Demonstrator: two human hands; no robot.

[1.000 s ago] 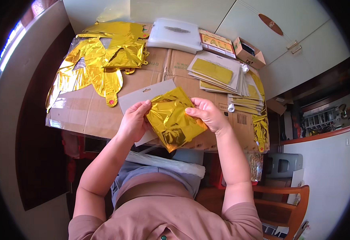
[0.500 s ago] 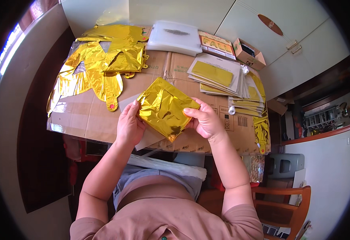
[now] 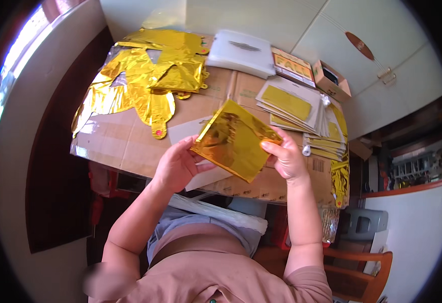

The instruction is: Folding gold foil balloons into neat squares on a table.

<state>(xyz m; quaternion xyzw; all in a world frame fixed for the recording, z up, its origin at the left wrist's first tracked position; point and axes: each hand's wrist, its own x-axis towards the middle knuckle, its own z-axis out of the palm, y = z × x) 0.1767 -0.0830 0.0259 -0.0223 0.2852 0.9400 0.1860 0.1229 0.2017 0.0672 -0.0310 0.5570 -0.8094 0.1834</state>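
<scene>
A folded gold foil balloon [image 3: 238,144], roughly square and shiny, is held above the front of the table. My right hand [image 3: 286,159] pinches its right corner, thumb on top and fingers underneath. At its left corner is my left hand [image 3: 175,164], thumb at the edge and fingers partly under the foil, curled loosely. Beneath the packet a pale sheet [image 3: 180,132] lies on the cardboard, partly covered from sight. Flat, unfolded gold foil balloons [image 3: 153,83] with small tabs are heaped at the far left.
Cardboard [image 3: 115,144] covers the table. Along the back stand a stack of clear plastic sleeves [image 3: 241,53], a printed box [image 3: 292,66] and a small open box [image 3: 332,81]. White packets with gold contents [image 3: 286,101] are piled at right. A wooden chair [image 3: 362,256] stands at lower right.
The foil packet now shows a smoother, more mirror-like face and sits tilted. My left hand's fingers have loosened and lowered at its edge. The whole view has shifted, moving the table contents rightward.
</scene>
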